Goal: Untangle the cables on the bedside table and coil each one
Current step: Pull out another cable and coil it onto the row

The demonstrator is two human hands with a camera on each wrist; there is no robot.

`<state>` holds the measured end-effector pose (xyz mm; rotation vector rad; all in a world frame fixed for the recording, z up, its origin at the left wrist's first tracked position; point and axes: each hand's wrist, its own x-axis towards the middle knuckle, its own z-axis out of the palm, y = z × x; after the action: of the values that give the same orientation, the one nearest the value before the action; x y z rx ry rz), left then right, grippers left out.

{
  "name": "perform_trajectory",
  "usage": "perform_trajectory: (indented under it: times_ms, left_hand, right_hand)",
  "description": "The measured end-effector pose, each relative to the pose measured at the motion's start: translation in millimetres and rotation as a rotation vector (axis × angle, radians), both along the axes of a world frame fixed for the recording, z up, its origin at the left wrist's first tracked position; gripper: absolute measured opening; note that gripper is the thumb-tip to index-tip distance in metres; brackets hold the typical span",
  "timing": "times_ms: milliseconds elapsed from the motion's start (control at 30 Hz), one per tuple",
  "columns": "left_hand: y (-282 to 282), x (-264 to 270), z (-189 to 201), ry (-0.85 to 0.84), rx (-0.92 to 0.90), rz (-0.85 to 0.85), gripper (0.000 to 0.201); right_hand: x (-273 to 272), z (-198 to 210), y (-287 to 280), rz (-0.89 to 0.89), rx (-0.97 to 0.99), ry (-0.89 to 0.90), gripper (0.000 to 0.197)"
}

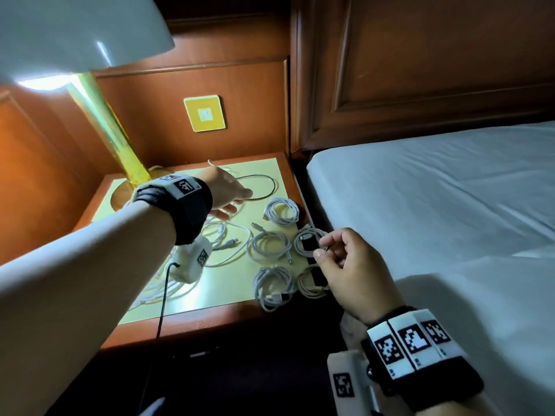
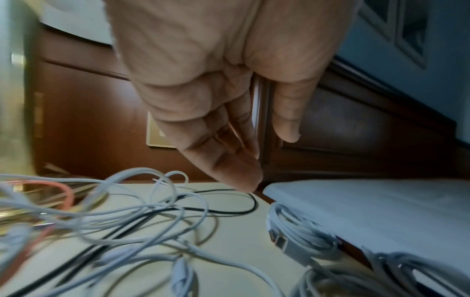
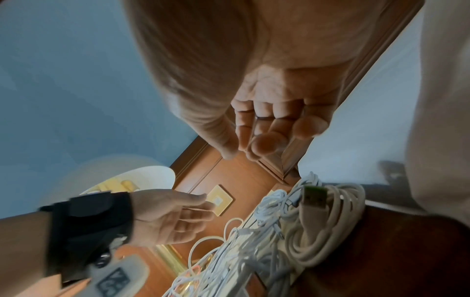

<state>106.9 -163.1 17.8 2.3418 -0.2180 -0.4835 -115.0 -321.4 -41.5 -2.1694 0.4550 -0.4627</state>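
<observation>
On the bedside table [image 1: 216, 295], several white cables lie as neat coils [image 1: 269, 246] along the right side. A loose tangle of white cables [image 1: 223, 238] lies to the left, partly under my left wrist. A thin black cable [image 1: 265, 187] loops at the back. My left hand [image 1: 238, 201] reaches over the tangle with its fingers stretched, tips close to the black cable [image 2: 229, 211], and holds nothing. My right hand [image 1: 320, 248] hovers over a coil [image 1: 309, 240] at the table's right edge. Its fingers [image 3: 264, 144] are loosely curled and empty above a coil with a green plug [image 3: 315, 195].
A lamp with a brass stem [image 1: 114, 136] and white shade [image 1: 75, 31] stands at the table's back left. A yellow switch plate [image 1: 204, 113] is on the wooden wall panel. The white bed [image 1: 435, 190] borders the table on the right. A pink cable [image 2: 63, 193] lies in the tangle.
</observation>
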Motion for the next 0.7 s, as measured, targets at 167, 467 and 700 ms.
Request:
perform_trajectory:
  times_ms: [167, 467, 700]
  left_hand:
    - [93.0, -43.5, 9.6, -0.067, -0.135, 0.122, 0.016]
    - [205.0, -140.8, -42.4, 0.053, -0.463, 0.293, 0.015]
    - [225.4, -144.6, -67.6, 0.129, -0.534, 0.285, 0.012]
  right_hand:
    - [-3.7, 7.6, 27.2, 0.076, -0.04, 0.145, 0.011]
    - [-9.8, 63.7, 115.7, 0.263, -0.118, 0.313, 0.015]
    - [30.1, 79.2, 170.8, 0.388, -0.01, 0.289, 0.019]
